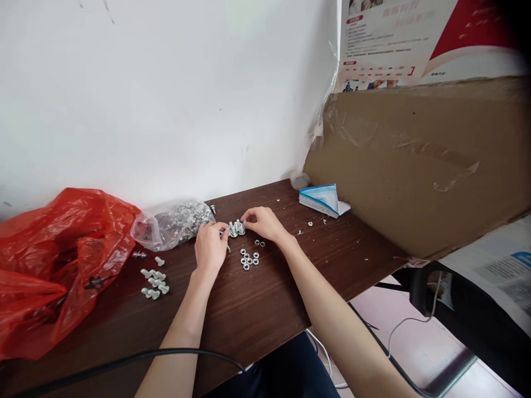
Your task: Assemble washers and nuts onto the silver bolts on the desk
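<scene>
A tight cluster of silver bolts stands upright on the dark wooden table, between my two hands. My left hand is at its left side, thumb and fingers closed on a bolt that is mostly hidden by them. On the other side, my right hand pinches a bolt at the cluster's right edge between thumb and forefinger. Nearer to me lie several loose hex nuts in a group, with two more nuts just below my right hand.
Several pale bolts lie left of my left forearm. Behind them are a clear plastic bag full of hardware and a large red plastic bag. A blue-white folded box sits at the back right, by a cardboard panel. A black cable crosses the foreground.
</scene>
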`<state>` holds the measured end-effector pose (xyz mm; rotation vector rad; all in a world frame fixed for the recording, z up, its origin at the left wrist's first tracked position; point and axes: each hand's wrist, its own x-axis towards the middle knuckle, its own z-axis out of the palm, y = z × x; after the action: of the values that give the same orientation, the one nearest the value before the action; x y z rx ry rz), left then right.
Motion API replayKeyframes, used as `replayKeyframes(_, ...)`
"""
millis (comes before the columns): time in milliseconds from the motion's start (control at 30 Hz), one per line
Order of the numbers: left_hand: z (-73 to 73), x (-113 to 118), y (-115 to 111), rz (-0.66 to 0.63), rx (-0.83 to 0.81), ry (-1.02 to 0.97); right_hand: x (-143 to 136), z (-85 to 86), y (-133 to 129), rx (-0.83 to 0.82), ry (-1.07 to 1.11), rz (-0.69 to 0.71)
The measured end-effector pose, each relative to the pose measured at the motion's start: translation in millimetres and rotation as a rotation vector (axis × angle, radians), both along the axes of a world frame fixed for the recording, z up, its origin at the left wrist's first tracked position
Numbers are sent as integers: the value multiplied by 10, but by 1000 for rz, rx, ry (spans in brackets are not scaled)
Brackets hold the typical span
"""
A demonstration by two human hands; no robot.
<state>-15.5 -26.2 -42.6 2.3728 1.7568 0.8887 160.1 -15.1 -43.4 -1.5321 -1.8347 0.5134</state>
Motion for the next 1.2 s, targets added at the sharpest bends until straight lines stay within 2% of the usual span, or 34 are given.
replayKeyframes(400, -1, 41, -29, 4, -21, -36, 6, -34, 26, 30, 30, 49)
replayKeyframes(567, 37, 0, -24, 8, -8, -58, 143, 27, 2, 7, 98, 64)
replayKeyframes(700, 99, -85, -13, 36, -64, -42, 307, 83, -52, -184, 128, 167)
replayKeyframes(833, 140, -118, -59, 35, -81, 92, 340, 102, -99, -373, 46, 269)
replayKeyframes(967, 168, -110, -117, 34, -125, 183, 291, 106, -100, -434, -36, 330)
replayKeyframes(1200, 163, -128, -106, 5, -213, 212, 277, 100, -78, -447, -94, 341)
